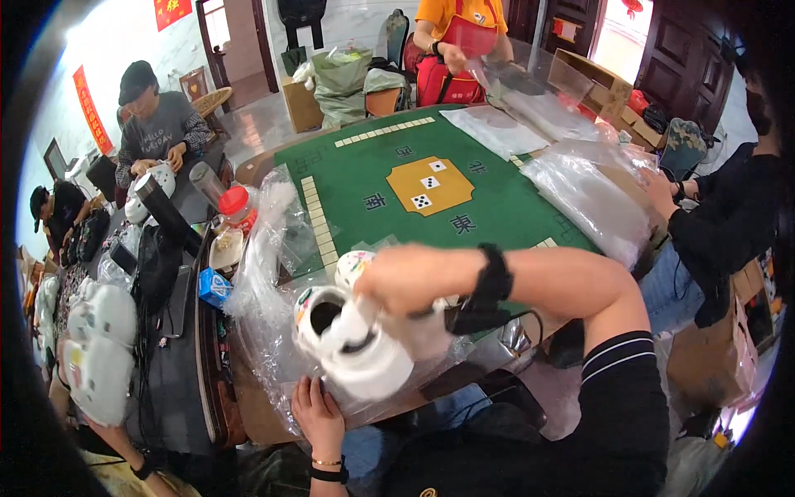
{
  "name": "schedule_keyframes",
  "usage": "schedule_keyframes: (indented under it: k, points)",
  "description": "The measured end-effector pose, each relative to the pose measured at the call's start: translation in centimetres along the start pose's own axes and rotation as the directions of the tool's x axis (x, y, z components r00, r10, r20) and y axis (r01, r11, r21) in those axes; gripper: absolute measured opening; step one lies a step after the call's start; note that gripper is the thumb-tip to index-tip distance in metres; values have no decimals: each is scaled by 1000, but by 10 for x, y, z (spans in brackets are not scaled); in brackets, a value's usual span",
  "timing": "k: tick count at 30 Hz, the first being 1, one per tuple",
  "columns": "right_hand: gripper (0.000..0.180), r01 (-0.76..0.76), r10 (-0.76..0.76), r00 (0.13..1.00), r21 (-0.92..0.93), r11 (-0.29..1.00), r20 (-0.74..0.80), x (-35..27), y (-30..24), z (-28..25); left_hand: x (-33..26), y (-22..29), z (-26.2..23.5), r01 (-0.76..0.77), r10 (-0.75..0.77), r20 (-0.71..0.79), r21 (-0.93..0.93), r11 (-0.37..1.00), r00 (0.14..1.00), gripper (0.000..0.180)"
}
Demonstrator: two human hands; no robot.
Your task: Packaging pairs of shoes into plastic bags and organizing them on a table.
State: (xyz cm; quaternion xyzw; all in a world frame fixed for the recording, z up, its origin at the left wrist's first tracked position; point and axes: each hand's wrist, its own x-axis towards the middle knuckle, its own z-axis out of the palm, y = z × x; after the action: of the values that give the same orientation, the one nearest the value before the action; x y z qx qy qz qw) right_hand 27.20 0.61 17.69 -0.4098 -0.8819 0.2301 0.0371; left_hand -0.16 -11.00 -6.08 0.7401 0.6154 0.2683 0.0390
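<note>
Dark characters ring the ochre panel point(402, 184) of the green mahjong mat point(348, 182) (dice faces point(430, 182) within); light lettering crosses a grey sweater point(149, 142); characters fill a red wall banner point(91, 112).

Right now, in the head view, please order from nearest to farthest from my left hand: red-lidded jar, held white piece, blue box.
From your left hand:
1. White piece, ahead-right.
2. Blue box, ahead-left.
3. Red-lidded jar, beyond the box.
</note>
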Motion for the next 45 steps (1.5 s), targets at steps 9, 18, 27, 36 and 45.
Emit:
schedule_keyframes:
  k: [9,18,27,36,45]
  points:
    - [26,-245,86,841,-233,941,-534,-81,86,-140,4,3,-2,-11,10,40,34,999,999,39]
    - [27,-646,290,650,-311,697,-703,-127,226,-51,4,0,-9,24,-25,139,11,1000,990,45]
    - [18,-619,250,682,-360,699,-687,-144,282,23,-4,-4,1,-37,40,-31,87,995,999,34]
    - [24,19,-52,797,-61,998,-602,31,19,8,-2,-6,2,-57,58,-8,70,996,998,27]
    - [58,215,-231,971,-206,955,-58,170,-121,76,0,-3,-2,-7,5,47,30,1000,999,31]
